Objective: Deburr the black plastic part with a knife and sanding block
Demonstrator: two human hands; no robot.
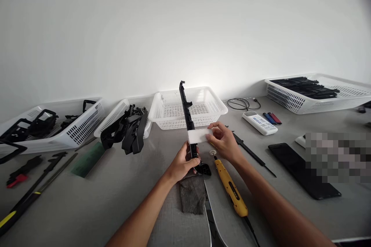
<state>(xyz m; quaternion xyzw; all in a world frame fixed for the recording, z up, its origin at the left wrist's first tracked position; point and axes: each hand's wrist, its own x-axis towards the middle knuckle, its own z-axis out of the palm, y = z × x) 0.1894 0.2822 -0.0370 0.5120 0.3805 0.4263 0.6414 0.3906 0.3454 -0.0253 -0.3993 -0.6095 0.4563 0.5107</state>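
My left hand is closed around the lower part of a long black plastic part, which stands up and leans slightly left. In my right hand a white rectangular block, perhaps a sponge or eraser, is pinched between thumb and fingers. The block lies across the black part just above my left hand and covers a section of it. Beneath the left hand is a dark grey cloth. A yellow corded rotary tool with a pale round tip rests beside my right forearm.
White baskets with black parts stand at left, centre-left and right; another basket is behind the part. Calipers, a black phone, a white meter, a file and a green sheet lie around.
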